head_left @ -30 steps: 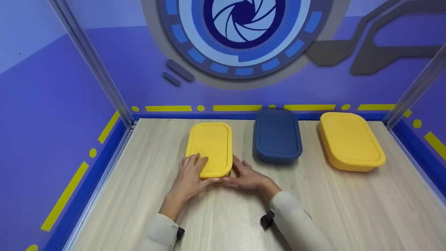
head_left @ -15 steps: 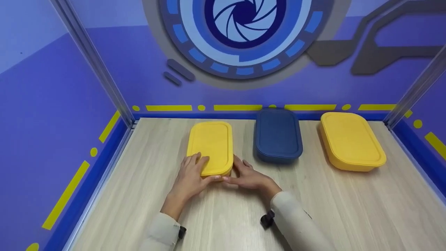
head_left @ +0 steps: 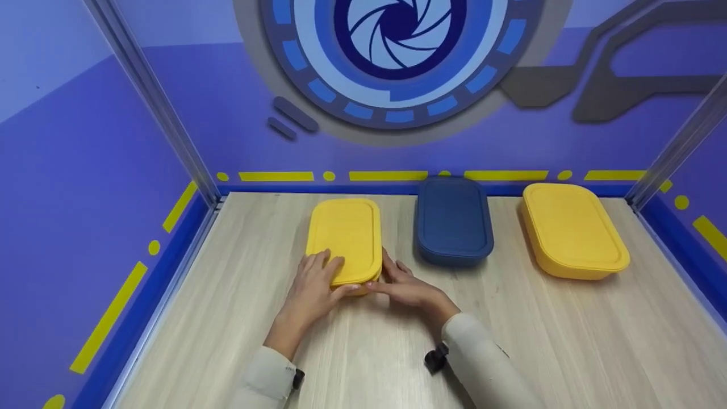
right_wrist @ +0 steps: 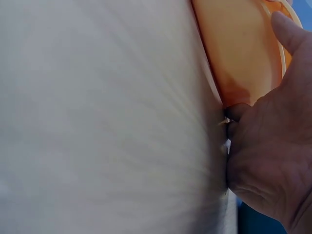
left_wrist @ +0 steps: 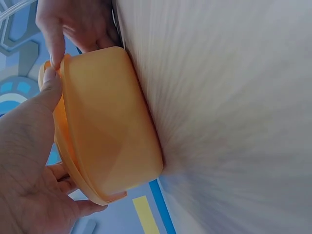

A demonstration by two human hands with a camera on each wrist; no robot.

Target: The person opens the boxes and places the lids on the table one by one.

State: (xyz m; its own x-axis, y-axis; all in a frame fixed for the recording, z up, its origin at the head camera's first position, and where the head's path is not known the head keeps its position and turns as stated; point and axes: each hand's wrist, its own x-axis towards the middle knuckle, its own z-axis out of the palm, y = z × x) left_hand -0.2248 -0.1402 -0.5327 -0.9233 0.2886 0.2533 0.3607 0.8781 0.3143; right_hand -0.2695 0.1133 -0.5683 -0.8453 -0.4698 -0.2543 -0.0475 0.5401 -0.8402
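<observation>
A yellow lunch box (left_wrist: 109, 117) stands on the table in front of me, its yellow lid (head_left: 346, 236) raised along the near edge. A narrow gap shows between lid and box in the left wrist view. My left hand (head_left: 309, 292) grips the lid at the near left, fingers over its top and side, thumb at the front edge. At the near right corner, my right hand (head_left: 409, 291) holds the box, its thumb at the lid's edge and its fingers along the right side. The right fingertips are partly hidden. The box's inside cannot be seen.
A dark blue lidded box (head_left: 454, 218) stands to the right of the handled one, close to the back wall. Farther right is a larger yellow lidded box (head_left: 576, 227). Printed panels with metal posts (head_left: 164, 113) bound the wooden table (head_left: 568, 341).
The lid's near edge has risen from the box, and the gap at the near right corner has widened. Both thumbs have moved up slightly with it. The other boxes have stayed put.
</observation>
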